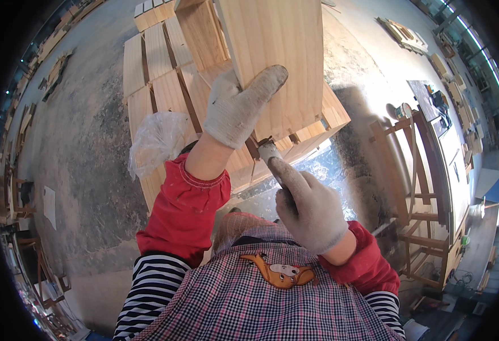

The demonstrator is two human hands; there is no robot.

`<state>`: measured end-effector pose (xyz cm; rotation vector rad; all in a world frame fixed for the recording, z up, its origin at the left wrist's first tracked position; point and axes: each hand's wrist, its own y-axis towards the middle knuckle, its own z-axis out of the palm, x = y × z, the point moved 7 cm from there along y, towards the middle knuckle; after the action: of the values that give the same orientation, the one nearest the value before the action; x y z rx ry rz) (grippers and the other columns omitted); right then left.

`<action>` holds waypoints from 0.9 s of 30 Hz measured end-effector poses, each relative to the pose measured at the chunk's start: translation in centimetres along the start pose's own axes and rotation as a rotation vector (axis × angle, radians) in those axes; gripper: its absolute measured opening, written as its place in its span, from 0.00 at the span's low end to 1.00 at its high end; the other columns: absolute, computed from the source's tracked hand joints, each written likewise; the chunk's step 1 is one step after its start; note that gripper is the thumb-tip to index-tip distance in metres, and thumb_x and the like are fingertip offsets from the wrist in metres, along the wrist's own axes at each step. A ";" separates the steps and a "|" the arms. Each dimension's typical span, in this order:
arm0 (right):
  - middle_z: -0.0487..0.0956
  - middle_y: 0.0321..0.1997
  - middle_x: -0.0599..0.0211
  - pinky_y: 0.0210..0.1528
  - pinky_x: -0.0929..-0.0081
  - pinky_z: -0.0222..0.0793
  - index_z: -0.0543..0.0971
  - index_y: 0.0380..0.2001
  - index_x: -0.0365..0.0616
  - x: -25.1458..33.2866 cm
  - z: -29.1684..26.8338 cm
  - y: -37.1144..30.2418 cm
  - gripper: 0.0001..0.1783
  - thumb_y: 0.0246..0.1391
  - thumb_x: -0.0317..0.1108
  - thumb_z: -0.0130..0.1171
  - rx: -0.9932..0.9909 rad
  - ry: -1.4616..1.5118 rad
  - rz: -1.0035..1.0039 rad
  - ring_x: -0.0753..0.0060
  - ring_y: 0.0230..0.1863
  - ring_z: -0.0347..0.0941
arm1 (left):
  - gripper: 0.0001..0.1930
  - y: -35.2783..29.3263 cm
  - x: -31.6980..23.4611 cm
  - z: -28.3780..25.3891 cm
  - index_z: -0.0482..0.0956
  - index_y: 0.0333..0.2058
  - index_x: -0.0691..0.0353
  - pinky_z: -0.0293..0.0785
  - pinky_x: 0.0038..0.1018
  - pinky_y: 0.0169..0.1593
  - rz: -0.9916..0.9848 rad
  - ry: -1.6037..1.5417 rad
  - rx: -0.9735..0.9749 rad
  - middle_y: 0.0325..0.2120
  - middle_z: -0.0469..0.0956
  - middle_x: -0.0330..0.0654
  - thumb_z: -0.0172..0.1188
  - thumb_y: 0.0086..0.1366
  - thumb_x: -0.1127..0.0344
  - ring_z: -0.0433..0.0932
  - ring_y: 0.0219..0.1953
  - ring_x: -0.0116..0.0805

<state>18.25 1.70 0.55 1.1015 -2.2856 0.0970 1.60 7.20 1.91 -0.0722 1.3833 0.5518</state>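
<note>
My left hand (pixel 241 105), in a pale, soiled work glove, grips a light wooden box (pixel 283 62). Its thumb lies across the broad face, and the other fingers are mostly hidden behind the edge. The box stands tilted above a stack of similar wooden boxes (pixel 167 91). My right hand (pixel 312 210), also gloved, is closed around a small dark tool (pixel 283 181). The index finger stretches along the tool toward the box's lower edge. Most of the tool is covered by the fingers, so its kind cannot be made out.
A crumpled clear plastic bag (pixel 161 142) lies on the left part of the stack. To the right stands a wooden-framed workbench (pixel 431 187) with a tin (pixel 403 111) at its far end. Wooden pieces (pixel 403 35) lie on the stained concrete floor (pixel 87 159) farther off.
</note>
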 end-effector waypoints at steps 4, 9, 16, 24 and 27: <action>0.74 0.27 0.60 0.23 0.66 0.72 0.68 0.56 0.47 -0.7 0.8 -0.2 0.28 0.48 0.28 0.55 0.026 0.013 0.014 0.58 0.22 0.75 | 0.21 0.2 0.2 -0.4 0.78 0.39 0.68 0.72 0.21 0.31 0.030 0.039 0.021 0.28 0.78 0.37 0.63 0.59 0.53 0.75 0.28 0.22; 0.74 0.26 0.60 0.24 0.65 0.72 0.68 0.56 0.47 -1.0 0.1 -0.2 0.29 0.48 0.28 0.56 -0.033 0.051 -0.005 0.58 0.22 0.75 | 0.20 0.2 0.1 -0.3 0.78 0.39 0.68 0.71 0.21 0.31 0.024 0.018 0.005 0.28 0.78 0.37 0.62 0.60 0.54 0.74 0.28 0.21; 0.75 0.27 0.59 0.25 0.65 0.72 0.69 0.56 0.50 -1.8 0.0 -0.3 0.28 0.47 0.27 0.56 -0.040 0.086 0.015 0.56 0.23 0.75 | 0.20 0.2 0.2 -0.3 0.78 0.40 0.68 0.72 0.20 0.31 0.014 0.003 -0.003 0.28 0.78 0.37 0.64 0.59 0.55 0.74 0.29 0.21; 0.75 0.28 0.59 0.26 0.64 0.72 0.69 0.56 0.50 -2.4 -0.2 -0.1 0.28 0.47 0.27 0.55 -0.042 0.069 -0.002 0.56 0.24 0.75 | 0.18 0.3 0.2 -0.5 0.78 0.40 0.67 0.72 0.19 0.31 0.013 0.015 -0.010 0.29 0.78 0.35 0.64 0.59 0.57 0.74 0.29 0.20; 0.76 0.30 0.58 0.27 0.64 0.72 0.69 0.56 0.50 -2.2 -0.9 0.3 0.28 0.48 0.28 0.55 -0.046 0.078 0.013 0.56 0.25 0.76 | 0.17 0.1 -0.1 -0.2 0.79 0.40 0.67 0.71 0.19 0.31 -0.011 -0.045 -0.019 0.29 0.78 0.35 0.64 0.59 0.58 0.74 0.28 0.19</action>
<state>19.54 3.64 0.17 1.0411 -2.2157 0.0904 1.32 7.21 1.95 -0.0817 1.3330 0.5546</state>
